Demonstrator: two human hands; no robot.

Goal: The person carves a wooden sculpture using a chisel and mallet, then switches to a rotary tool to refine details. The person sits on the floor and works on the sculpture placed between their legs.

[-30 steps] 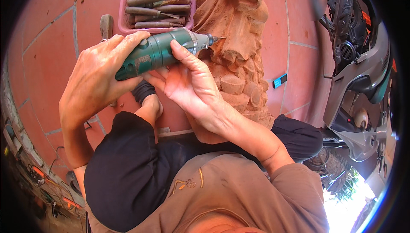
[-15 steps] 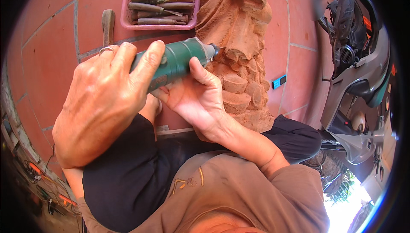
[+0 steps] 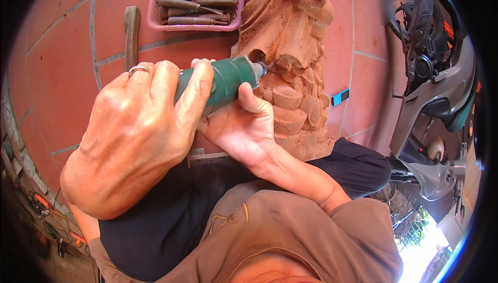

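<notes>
Between the left hand [image 3: 135,122] and the right hand [image 3: 244,132] sits a green rotary tool [image 3: 231,78], its grey nose pointing rightward. The left fingers curl closely over its rear, a ring [image 3: 139,68] on one of them; the right fingers, partly hidden, cradle it from below, the thumb against its front end. Just right of the fingers is a reddish-brown carving [image 3: 290,101] with draped folds; I cannot tell whether the nose touches it. Beyond the fingers, a pink basket [image 3: 194,27] holds wooden-handled tools [image 3: 179,4]. Past the left fingers, a wooden bar [image 3: 131,34] lies on the tiled floor [image 3: 57,75].
</notes>
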